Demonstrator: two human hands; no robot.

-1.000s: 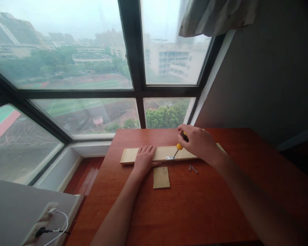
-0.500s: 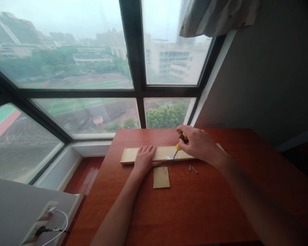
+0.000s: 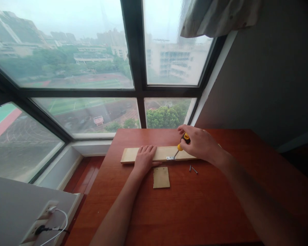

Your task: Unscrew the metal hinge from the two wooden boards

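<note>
One screwdriver (image 3: 180, 147) (tilted) btwn R fingers (image 3: 187, 129)

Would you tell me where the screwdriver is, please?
In the head view, the screwdriver is right of centre, in the right hand, its tip at the metal bracket on the wooden board.

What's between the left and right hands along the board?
Between the left hand and right hand, head view: metal plate at the near edge of the board, plus the screwdriver, its tip at the plate.
</note>
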